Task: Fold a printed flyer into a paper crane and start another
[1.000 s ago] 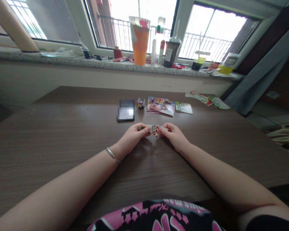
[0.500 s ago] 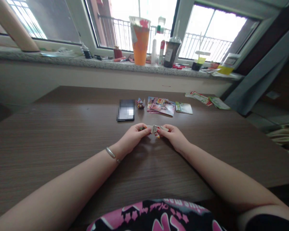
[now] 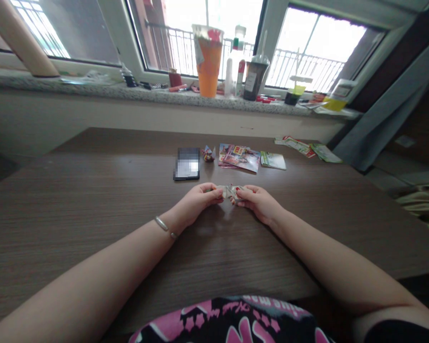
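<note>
Between my two hands is a small piece of folded paper [image 3: 229, 191], pale with coloured print and creased at its middle. My left hand [image 3: 202, 200] pinches its left end between thumb and fingers. At the right end, my right hand [image 3: 258, 199] grips it the same way, thumb on top. Part of the paper is hidden behind my fingers. Beyond my hands stands a small folded paper figure [image 3: 209, 154] with pointed tips. Beside it lie several printed paper sheets [image 3: 240, 158], glossy and overlapping.
A dark tablet or phone [image 3: 187, 164] with a blurred screen lies left of the figure. Green-and-white packets [image 3: 273, 160] and more printed papers [image 3: 300, 146] lie to the right. Along the windowsill [image 3: 157, 95] stand an orange drink cup [image 3: 209, 62], a dark cup [image 3: 255, 78] and bottles.
My right thumb and fingers have shifted on the paper, and its middle fold has changed shape slightly. My left hand has moved a little left. The things on the table stayed put.
</note>
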{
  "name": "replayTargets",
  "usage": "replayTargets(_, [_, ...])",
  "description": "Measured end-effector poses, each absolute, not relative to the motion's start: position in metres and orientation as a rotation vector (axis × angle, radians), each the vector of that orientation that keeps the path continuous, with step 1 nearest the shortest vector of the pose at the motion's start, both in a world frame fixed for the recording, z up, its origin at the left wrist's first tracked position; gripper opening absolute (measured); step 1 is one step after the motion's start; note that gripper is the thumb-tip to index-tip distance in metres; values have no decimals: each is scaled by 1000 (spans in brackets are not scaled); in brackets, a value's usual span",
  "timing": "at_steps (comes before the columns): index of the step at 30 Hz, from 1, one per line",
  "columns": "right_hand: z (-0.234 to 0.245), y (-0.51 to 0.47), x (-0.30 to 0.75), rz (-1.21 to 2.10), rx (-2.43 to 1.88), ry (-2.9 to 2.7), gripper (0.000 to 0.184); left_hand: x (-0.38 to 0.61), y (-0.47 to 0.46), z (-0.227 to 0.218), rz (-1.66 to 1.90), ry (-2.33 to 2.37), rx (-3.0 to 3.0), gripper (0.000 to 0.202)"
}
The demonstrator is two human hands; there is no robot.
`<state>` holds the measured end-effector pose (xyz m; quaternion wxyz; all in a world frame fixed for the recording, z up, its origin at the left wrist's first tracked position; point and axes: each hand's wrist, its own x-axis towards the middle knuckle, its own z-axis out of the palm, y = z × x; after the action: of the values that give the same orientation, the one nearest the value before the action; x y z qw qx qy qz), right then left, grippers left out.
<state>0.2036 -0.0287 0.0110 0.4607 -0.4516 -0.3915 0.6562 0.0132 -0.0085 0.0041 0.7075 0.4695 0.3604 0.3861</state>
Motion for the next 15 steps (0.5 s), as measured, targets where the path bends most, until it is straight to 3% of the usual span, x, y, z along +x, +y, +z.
replayTargets(15, [8, -28, 200, 1641, -1132, -969, 22, 13, -7, 2, 805, 858, 1148, 36])
